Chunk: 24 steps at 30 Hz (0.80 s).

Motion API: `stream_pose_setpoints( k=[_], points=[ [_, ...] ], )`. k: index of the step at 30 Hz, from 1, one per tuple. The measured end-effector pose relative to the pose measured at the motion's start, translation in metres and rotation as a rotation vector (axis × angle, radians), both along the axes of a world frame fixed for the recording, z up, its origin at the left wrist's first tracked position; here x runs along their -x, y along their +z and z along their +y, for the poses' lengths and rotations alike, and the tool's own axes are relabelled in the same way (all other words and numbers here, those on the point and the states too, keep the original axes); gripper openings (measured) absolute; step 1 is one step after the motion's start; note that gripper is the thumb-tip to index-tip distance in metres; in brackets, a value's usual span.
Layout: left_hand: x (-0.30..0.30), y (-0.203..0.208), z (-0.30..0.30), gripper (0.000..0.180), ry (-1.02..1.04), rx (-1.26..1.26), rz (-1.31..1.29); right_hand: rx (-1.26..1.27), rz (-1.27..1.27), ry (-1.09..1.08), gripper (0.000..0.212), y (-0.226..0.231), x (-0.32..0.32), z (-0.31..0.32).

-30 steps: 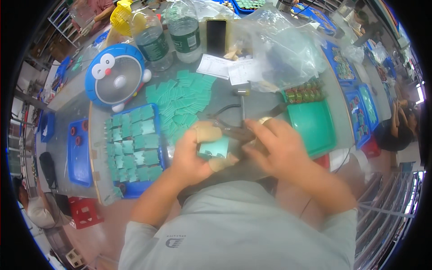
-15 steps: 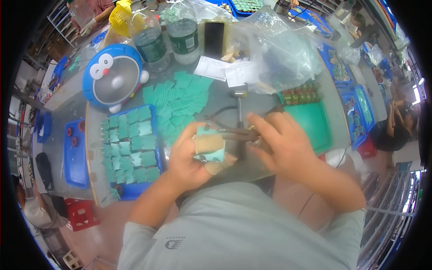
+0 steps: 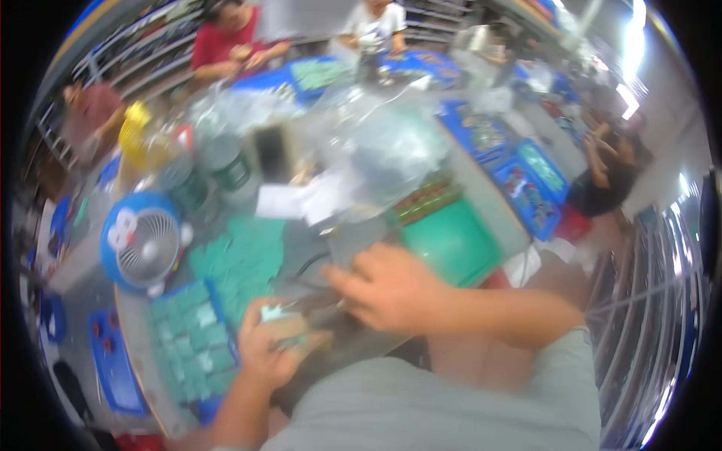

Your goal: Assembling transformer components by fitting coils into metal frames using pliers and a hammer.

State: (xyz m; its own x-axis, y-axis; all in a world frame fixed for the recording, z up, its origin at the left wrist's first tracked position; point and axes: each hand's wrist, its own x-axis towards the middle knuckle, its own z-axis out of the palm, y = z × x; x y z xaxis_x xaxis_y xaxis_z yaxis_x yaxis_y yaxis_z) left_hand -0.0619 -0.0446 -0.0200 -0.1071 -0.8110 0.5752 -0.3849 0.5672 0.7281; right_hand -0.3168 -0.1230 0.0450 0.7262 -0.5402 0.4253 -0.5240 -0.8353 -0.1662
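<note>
Blue-rimmed fan (image 3: pixel 147 247), white papers (image 3: pixel 302 201), clear plastic (image 3: pixel 395 154), apparently a dark phone (image 3: pixel 272 152).

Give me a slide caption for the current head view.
Left hand holding a light-green piece; right hand near a green tray.

The held piece (image 3: pixel 272 310) was pale teal, the loose pieces (image 3: pixel 242 252) green, the right-hand tray (image 3: pixel 459 244) brighter green. The fan's rim (image 3: pixel 110 258) was blue, the worktop (image 3: pixel 307 246) grey, the shirt (image 3: pixel 444 402) pale grey.

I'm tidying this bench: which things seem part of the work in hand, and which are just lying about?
Likely in use:
- teal piece in the left hand
- loose teal pile
- blue tray of teal pieces

Likely incidental:
- blue fan
- phone
- papers
</note>
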Motion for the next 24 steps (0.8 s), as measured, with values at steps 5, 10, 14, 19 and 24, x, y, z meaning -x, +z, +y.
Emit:
stream_pose_setpoints(
  k=[5, 10, 14, 19, 24],
  points=[
    [-0.002, 0.0, -0.01, 0.027, -0.04, -0.03, 0.044, -0.051, 0.059, 0.011, 0.056, -0.007, -0.004, 0.001],
    [0.007, -0.01, -0.016, 0.031, -0.092, -0.022, 0.103, -0.08, 0.067, 0.012, 0.055, -0.002, -0.002, -0.003],
    [0.009, -0.011, -0.016, 0.029, -0.026, 0.029, 0.007, -0.089, 0.112, 0.037, 0.055, -0.002, -0.008, -0.019],
    [0.005, -0.005, -0.017, 0.026, 0.042, 0.065, -0.011, -0.028, 0.115, 0.057, 0.056, 0.006, -0.016, -0.024],
    [0.002, -0.007, -0.015, 0.027, 0.022, 0.011, -0.018, -0.007, 0.138, 0.043, 0.057, 0.01, -0.018, -0.018]
  ],
)
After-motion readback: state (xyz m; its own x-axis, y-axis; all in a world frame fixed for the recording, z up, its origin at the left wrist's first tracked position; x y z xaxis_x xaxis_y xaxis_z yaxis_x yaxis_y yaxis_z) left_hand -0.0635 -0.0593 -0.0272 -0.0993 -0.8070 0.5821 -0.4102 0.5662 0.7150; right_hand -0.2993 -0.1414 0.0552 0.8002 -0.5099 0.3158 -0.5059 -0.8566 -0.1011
